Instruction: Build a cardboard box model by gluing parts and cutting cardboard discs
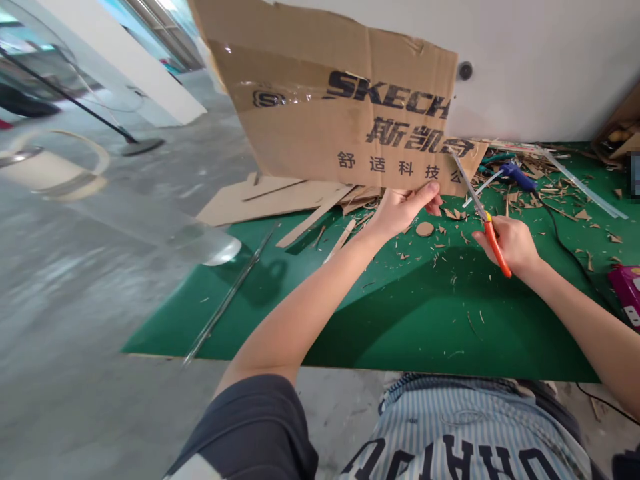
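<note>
A large brown cardboard sheet (pixel 310 127) with black printed lettering and a strip of clear tape stands raised above the table. My left hand (pixel 403 210) pinches its lower edge, thumb in front. In my right hand (pixel 513 243) is a pair of scissors (pixel 495 248) with orange handles, fingers wrapped round the grip. The scissor blades point up and left, at the sheet's right end beside the last printed characters. There a corner flap of the cardboard hangs to the right of the blades.
Cardboard scraps and flat pieces (pixel 280 200) litter the green table (pixel 400 333). A blue glue gun (pixel 520 177) with a black cable lies at the right, near a magenta box (pixel 625 287). A clear bottle-like container (pixel 210 243) and a thin clear rod (pixel 230 293) are at left.
</note>
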Demonstrator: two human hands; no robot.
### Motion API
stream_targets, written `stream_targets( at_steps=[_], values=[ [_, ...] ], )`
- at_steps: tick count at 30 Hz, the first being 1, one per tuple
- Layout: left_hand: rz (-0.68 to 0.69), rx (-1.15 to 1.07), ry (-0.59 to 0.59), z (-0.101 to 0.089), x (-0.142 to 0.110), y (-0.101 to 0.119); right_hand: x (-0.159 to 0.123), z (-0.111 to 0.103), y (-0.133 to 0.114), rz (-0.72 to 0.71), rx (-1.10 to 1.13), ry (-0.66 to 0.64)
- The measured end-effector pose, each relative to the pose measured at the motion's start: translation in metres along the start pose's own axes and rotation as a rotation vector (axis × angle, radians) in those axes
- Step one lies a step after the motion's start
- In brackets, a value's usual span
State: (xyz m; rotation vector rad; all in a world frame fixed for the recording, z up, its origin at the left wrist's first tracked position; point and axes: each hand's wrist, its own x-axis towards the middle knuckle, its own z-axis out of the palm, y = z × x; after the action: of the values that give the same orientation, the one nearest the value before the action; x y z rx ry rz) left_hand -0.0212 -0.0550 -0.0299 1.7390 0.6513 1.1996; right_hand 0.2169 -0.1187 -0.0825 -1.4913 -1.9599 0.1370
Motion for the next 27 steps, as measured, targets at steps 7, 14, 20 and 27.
stream_targets(
  at_steps=[7,14,20,27],
  values=[
    [-0.025,-0.064,-0.004,0.001,0.0,-0.001,0.001,-0.001,0.005,-0.044,0.068,-0.043],
    [-0.062,-0.069,-0.048,0.008,-0.003,-0.006,0.0,-0.003,0.006,-0.083,0.08,-0.044],
    [-0.1,-0.187,-0.036,0.011,-0.006,-0.015,0.001,0.002,0.006,-0.102,0.019,0.027],
    [-0.149,-0.31,-0.026,0.02,-0.008,-0.007,0.001,0.007,0.008,-0.148,0.044,0.081]
  ],
)
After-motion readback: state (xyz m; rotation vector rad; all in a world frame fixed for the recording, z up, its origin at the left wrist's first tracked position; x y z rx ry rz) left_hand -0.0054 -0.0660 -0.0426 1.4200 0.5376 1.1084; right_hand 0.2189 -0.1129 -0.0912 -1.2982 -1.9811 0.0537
